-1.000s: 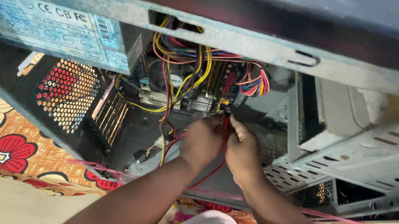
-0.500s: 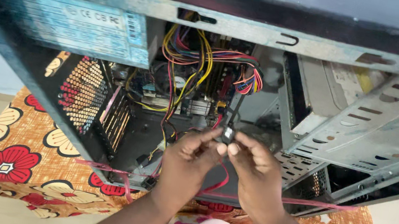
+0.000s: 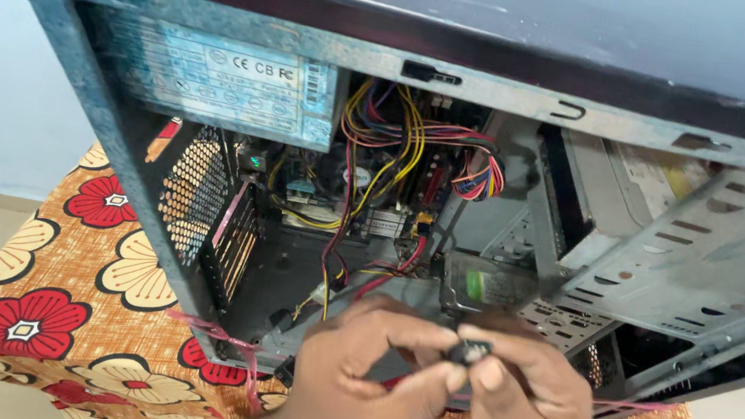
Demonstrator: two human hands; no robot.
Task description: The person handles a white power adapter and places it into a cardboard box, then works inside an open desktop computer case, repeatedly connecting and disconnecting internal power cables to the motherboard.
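An open desktop computer case [image 3: 416, 57] stands in front of me with its side panel off. Both hands are low in the view, just outside the case's lower edge. My left hand [image 3: 361, 377] and my right hand [image 3: 525, 408] pinch a small black cable connector [image 3: 470, 352] between thumbs and fingertips. A red cable [image 3: 381, 281] runs from the hands up into the case. Inside are a bundle of yellow, red and black wires [image 3: 403, 140], the power supply [image 3: 223, 81] at the upper left, and a hard drive [image 3: 485, 285] just above the hands.
The case rests on a cloth with red and cream flowers on orange [image 3: 51, 288]. Metal drive bays [image 3: 685, 249] fill the case's right side. A perforated rear panel [image 3: 194, 201] is at the left. A pale wall and floor lie around.
My hands have drawn back out of the case toward me, bringing the black connector with them. The view has shifted so more of the cloth and case top shows.
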